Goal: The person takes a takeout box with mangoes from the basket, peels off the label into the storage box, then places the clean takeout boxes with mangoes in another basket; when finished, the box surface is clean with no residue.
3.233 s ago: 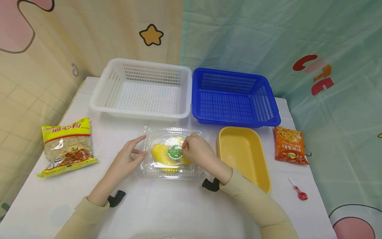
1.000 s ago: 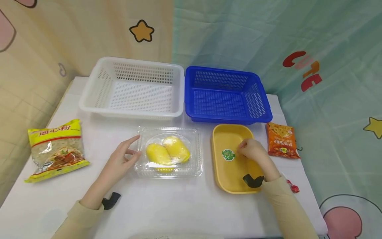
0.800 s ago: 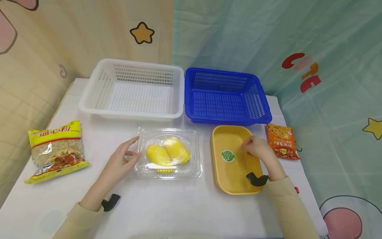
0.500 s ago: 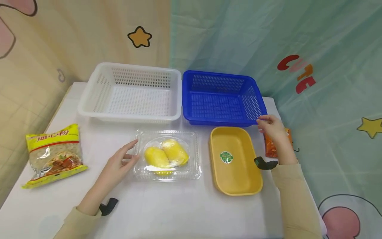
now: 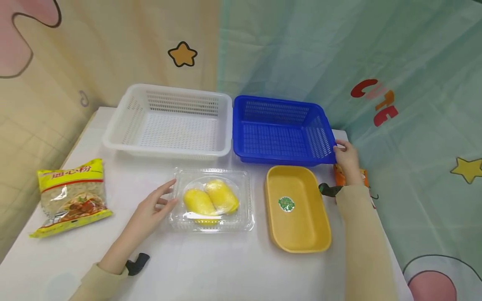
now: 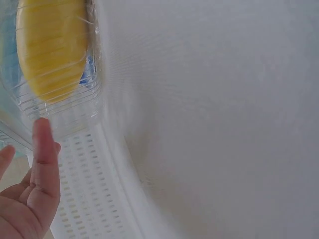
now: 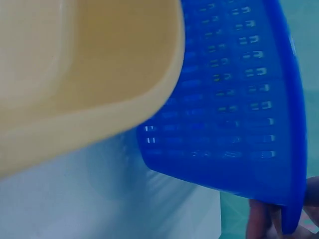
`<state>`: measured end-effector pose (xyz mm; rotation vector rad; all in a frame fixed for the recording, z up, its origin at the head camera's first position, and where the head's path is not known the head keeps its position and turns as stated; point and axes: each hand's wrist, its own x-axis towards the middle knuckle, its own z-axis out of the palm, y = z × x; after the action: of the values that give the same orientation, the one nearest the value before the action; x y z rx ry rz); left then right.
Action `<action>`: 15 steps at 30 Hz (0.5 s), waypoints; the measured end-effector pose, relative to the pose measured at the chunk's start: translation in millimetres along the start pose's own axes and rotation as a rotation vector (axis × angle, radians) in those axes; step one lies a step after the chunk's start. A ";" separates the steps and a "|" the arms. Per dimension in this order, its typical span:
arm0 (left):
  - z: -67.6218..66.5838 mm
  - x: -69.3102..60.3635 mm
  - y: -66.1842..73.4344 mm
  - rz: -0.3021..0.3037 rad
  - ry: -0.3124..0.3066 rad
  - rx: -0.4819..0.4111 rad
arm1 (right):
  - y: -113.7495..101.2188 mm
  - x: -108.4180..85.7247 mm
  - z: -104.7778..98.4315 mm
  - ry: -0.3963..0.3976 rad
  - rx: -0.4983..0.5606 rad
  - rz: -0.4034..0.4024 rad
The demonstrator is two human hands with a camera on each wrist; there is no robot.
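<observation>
A clear plastic clamshell box with yellow fruit inside, mango-like in look, sits at the table's middle. My left hand is at its left side, fingers loosely extended, with nothing in its grasp; in the left wrist view a finger is near the box's end. My right hand holds the front right corner of the blue basket. In the right wrist view, fingers show on both sides of its rim. A round green sticker lies inside the yellow tray.
Left of the blue basket stands a white basket. A yellow pasta bag lies at the left. An orange snack packet is partly hidden behind my right hand and wrist. Printed curtains hang behind the table.
My right hand moved from the clamshell lid to the yellow tray, where the green sticker now lies, then up to the blue basket's corner. My left hand stays beside the box.
</observation>
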<state>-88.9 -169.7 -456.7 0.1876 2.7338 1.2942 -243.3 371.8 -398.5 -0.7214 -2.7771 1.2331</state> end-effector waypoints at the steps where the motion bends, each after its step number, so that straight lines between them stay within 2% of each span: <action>1: 0.5 0.2 0.3 -0.003 0.001 -0.002 | 1.5 1.6 0.9 0.012 0.009 0.024; 6: 0.6 1.6 3.2 -0.040 -0.013 -0.067 | 2.1 3.4 3.3 0.057 0.047 0.108; 15: -3.6 5.4 3.6 -0.218 -0.118 -0.272 | -4.9 3.3 5.8 0.073 0.073 0.154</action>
<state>-94.5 -169.3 -451.9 -0.0553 2.3726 1.5164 -249.4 366.3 -399.6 -0.9699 -2.6467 1.2960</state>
